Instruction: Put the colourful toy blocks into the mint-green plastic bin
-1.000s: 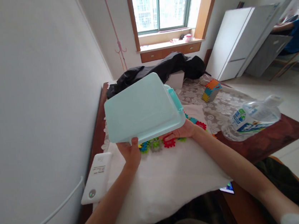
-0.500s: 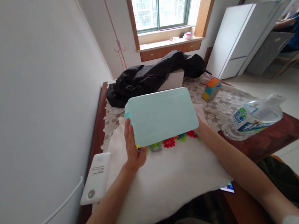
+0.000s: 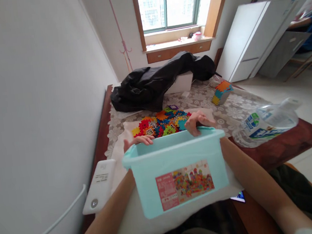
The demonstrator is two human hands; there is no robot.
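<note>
A light teal plastic storage bin (image 3: 146, 182) is held in front of me, its opening facing up and away and its picture label (image 3: 184, 185) towards me. My left hand (image 3: 139, 140) is closed over the rim at its left end, fingers hooked inside. At the right end, my right hand (image 3: 197, 122) grips the rim in the same way. Just beyond the bin lies a heap of colourful interlocking plastic building pieces (image 3: 162, 122), some with window grids. The white cloth (image 3: 120, 173) is under the heap and bin. Most of the bin's inside is hidden.
A white power bank (image 3: 99, 185) lies left by the wall. On the right stand a clear plastic jug (image 3: 266, 123) and a small foam-puzzle cube (image 3: 221, 93). Black fabric (image 3: 147, 91) covers a white box (image 3: 180, 83) at the back. A phone (image 3: 238, 197) shows near the front edge.
The bin has swung from showing me its underside to showing its labelled side, and is lower and nearer. The colourful heap behind it has come into view. Both hands stay on it.
</note>
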